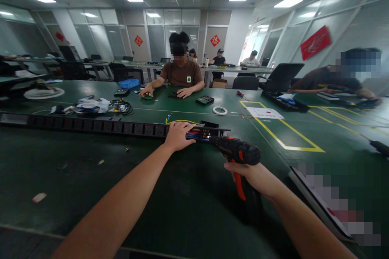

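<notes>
A long black power strip (121,127) with a row of sockets lies across the green table. My left hand (178,136) grips it near its right end, fingers over the far edge and thumb along the near side. Just right of that hand the strip is open, showing coloured wires and a small lit circuit board (206,134). In my right hand (249,175) is a black and orange cordless drill (238,150), its nose pointing left at the strip's open end. Whether the bit touches a screw is too small to tell. Yellow and blue wires (182,121) stick up behind the strip.
Beyond the strip are a bundle of cables and bags (94,105), a blue basket (129,83), a white tape roll (220,110) and a screwdriver (242,95). Opposite sits a person (181,73) handling small parts. A flat board (322,204) lies at right.
</notes>
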`<state>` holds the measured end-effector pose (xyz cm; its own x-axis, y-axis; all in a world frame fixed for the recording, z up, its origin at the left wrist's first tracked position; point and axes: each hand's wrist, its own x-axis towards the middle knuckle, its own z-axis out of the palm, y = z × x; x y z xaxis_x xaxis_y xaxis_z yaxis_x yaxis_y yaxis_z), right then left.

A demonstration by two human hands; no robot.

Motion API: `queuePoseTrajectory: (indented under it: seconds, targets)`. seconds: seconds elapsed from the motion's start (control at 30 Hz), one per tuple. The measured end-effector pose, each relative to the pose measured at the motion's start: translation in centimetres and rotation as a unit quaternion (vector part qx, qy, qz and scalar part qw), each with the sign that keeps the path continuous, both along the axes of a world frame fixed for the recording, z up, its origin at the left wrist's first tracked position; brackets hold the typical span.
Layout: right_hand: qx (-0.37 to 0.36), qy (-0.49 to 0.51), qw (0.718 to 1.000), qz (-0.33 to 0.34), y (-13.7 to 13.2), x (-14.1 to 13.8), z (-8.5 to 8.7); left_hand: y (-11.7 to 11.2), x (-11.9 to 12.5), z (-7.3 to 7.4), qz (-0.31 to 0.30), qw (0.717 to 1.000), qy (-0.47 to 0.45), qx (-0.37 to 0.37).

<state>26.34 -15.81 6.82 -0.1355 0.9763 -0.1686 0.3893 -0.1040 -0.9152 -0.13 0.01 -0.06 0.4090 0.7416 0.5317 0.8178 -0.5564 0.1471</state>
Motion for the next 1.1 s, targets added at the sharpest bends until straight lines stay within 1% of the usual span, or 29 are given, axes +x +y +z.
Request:
queuePoseTrajectory:
  seconds: [0.3, 0.53, 0.87, 1.1]
  targets:
    - [0.003, 0.009, 1.000, 0.010, -0.10, -0.34, 0.06, -0.05, 0.07, 0.15, 0.004, 1.000, 0.001, -0.016]
    - [-0.003, 0.007, 1.000, 0.013, -0.11, -0.28, 0.16, 0.04, 0.03, 0.04, 0.001, 1.000, -0.001, -0.003]
    - [-0.014, 0.004, 1.000, -0.003, -0.32, -0.41, 0.61, 0.05, -0.06, -0.03, 0.004, 1.000, 0.006, -0.002]
    - [-0.009, 0.000, 1.000, -0.008, -0.21, -0.24, 0.34, 0.24, -0.06, -0.20, 0.006, 1.000, 0.009, 0.009]
